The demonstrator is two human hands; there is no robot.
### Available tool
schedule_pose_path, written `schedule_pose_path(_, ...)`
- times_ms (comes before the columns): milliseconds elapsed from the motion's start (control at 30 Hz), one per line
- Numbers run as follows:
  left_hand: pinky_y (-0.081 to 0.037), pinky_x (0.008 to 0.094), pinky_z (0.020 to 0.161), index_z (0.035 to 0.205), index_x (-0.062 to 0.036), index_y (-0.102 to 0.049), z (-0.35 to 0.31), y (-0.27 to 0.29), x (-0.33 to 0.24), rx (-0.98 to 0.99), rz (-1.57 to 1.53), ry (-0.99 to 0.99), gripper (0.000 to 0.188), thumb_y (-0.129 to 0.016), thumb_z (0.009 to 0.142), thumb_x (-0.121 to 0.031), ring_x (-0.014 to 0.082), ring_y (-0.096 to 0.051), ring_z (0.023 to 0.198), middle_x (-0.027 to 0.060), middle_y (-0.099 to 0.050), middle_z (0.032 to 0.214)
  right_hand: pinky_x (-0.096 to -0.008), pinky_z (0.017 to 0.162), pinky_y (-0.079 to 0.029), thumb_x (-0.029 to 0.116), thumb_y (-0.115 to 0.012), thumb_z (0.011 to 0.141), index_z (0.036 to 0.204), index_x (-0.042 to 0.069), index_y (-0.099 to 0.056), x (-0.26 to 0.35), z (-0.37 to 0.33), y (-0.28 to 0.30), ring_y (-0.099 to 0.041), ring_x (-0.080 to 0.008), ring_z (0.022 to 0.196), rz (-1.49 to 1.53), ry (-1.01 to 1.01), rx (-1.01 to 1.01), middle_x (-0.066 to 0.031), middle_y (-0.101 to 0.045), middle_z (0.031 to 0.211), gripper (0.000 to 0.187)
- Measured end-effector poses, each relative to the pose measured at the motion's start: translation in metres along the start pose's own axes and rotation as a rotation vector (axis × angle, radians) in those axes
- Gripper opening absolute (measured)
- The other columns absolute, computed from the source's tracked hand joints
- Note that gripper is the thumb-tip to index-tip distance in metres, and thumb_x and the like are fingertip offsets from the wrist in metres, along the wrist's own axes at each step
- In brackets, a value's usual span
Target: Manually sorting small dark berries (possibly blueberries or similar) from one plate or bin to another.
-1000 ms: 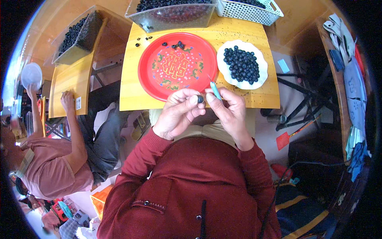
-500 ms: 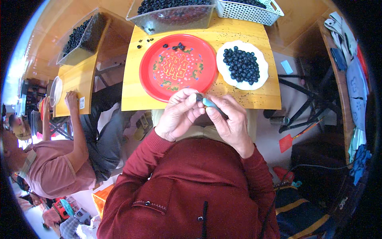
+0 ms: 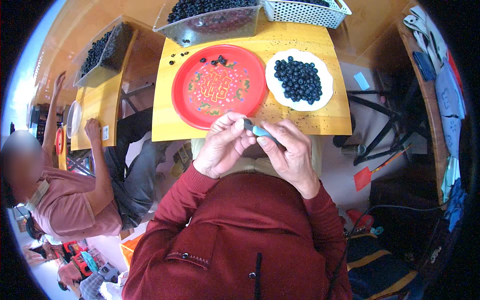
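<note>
In front of the red tray (image 3: 186, 106), left fingers (image 3: 232, 133) pinch a dark berry (image 3: 247, 123); right fingers (image 3: 270, 146) grip a light-blue tool (image 3: 261, 131), its long axis slanting leftward to the berry.

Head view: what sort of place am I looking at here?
Probably a small indoor workroom, perhaps in a home: a clear bin heaped with dark round pieces, a white plate piled with more, and a second person at another wooden table.
</note>
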State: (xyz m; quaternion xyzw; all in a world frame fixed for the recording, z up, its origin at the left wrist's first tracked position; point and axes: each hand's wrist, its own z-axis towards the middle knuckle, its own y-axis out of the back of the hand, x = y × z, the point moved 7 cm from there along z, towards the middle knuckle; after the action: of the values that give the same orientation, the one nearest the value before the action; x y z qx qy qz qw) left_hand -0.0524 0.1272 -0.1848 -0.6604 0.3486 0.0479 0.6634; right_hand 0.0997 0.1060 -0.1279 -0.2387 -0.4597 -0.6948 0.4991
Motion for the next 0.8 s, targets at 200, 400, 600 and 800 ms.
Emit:
schedule_pose_path(200,-0.057,0.0326,0.077,0.106,-0.0042,-0.064,-0.003,-0.01,-0.002,-0.023,0.05,-0.015,0.012,-0.064,0.096,-0.011,0.0181,-0.067,0.082,0.009,-0.067,0.093,-0.0344,0.061,-0.051,0.02,-0.068,0.093,0.11,0.002,-0.07,-0.002,-0.001,0.005,-0.067,-0.0252,0.071,-0.002,-0.059,0.007,-0.0124,-0.065,0.079,0.025)
schedule_pose_path(400,-0.054,0.0316,0.075,0.101,-0.0047,-0.063,-0.003,-0.031,-0.001,0.139,0.036,-0.03,0.009,-0.065,0.096,-0.012,0.0185,-0.06,0.084,0.0096,-0.062,0.09,-0.0313,0.068,-0.049,0.021,-0.064,0.098,0.109,-0.001,-0.071,-0.039,-0.008,0.03,-0.065,-0.0189,0.075,0.187,-0.273,-0.134,-0.013,-0.069,0.086,0.027)
schedule_pose_path(600,-0.055,0.0321,0.078,0.106,-0.0049,-0.063,-0.001,-0.022,0.011,0.071,0.026,0.004,0.013,-0.064,0.096,-0.013,0.0178,-0.061,0.087,0.0058,-0.064,0.094,-0.0331,0.067,-0.05,0.025,-0.064,0.097,0.108,-0.001,-0.071,-0.024,-0.007,0.024,-0.065,-0.0225,0.075,0.208,-0.191,-0.051,-0.0139,-0.067,0.086,0.029)
schedule_pose_path(800,-0.056,0.0324,0.081,0.107,-0.0055,-0.063,-0.002,-0.018,0.016,0.058,0.038,0.014,0.013,-0.063,0.097,-0.013,0.0168,-0.064,0.089,0.0053,-0.066,0.097,-0.0326,0.064,-0.049,0.022,-0.069,0.094,0.107,-0.002,-0.07,-0.017,-0.011,0.026,-0.064,-0.0207,0.073,0.282,-0.067,-0.116,-0.0123,-0.066,0.082,0.028)
